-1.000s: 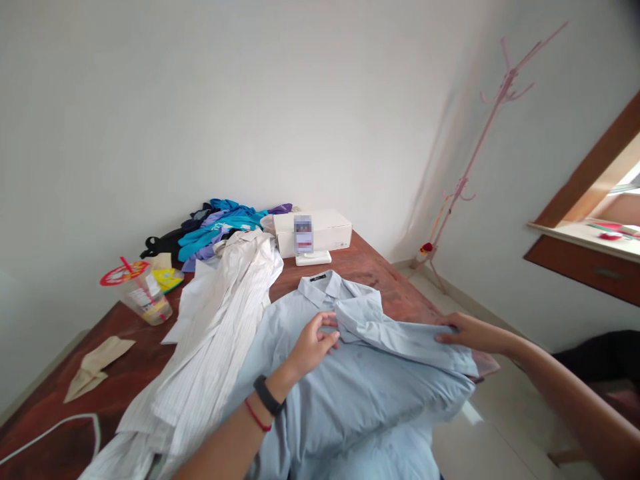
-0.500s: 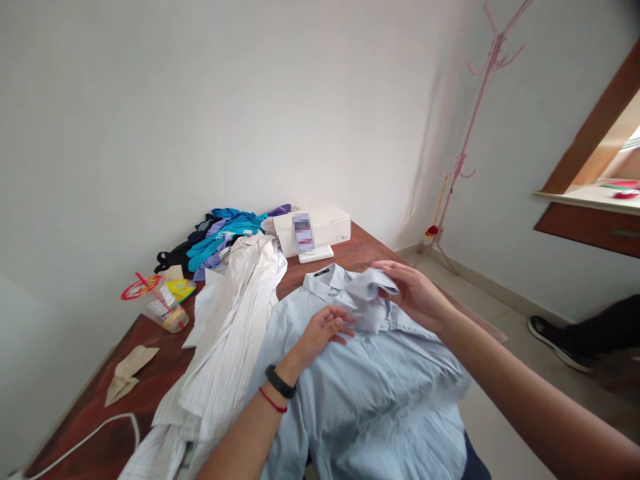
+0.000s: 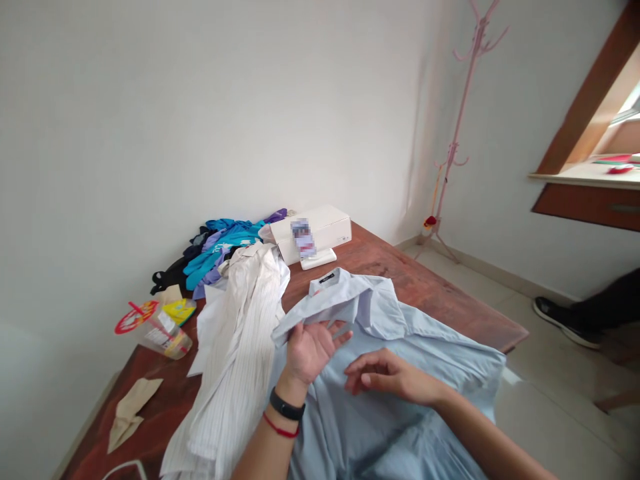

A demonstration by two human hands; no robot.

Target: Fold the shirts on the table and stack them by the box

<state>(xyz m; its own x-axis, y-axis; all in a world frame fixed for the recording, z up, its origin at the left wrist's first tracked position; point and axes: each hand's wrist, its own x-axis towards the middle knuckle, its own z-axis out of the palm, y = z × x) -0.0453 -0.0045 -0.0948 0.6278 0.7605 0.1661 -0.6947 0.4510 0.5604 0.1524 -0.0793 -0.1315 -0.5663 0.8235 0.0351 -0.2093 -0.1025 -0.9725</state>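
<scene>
A light blue collared shirt [image 3: 350, 400] lies spread before me on the table, with a dark label inside its collar [image 3: 327, 283]. Its upper front is turned over into a loose flap [image 3: 330, 300]. My left hand [image 3: 313, 350] is palm up at the flap's lower edge, fingers spread and partly hidden under the cloth. Over the shirt's middle is my right hand [image 3: 387, 377], its fingers loosely bent and apart, with nothing visible in them. A black band and a red cord circle my left wrist.
Left of the shirt lies a white striped shirt [image 3: 235, 353], with a pile of clothes [image 3: 220, 247] behind. A plastic cup [image 3: 163, 333] leans near the table's left edge. A white box [image 3: 320, 230] stands at the back. A person's shoe [image 3: 565, 323] shows on the right.
My right hand has let go of the bunched cloth near the collar and come down toward me. My left hand has turned palm up under the flap, which now spreads further left.
</scene>
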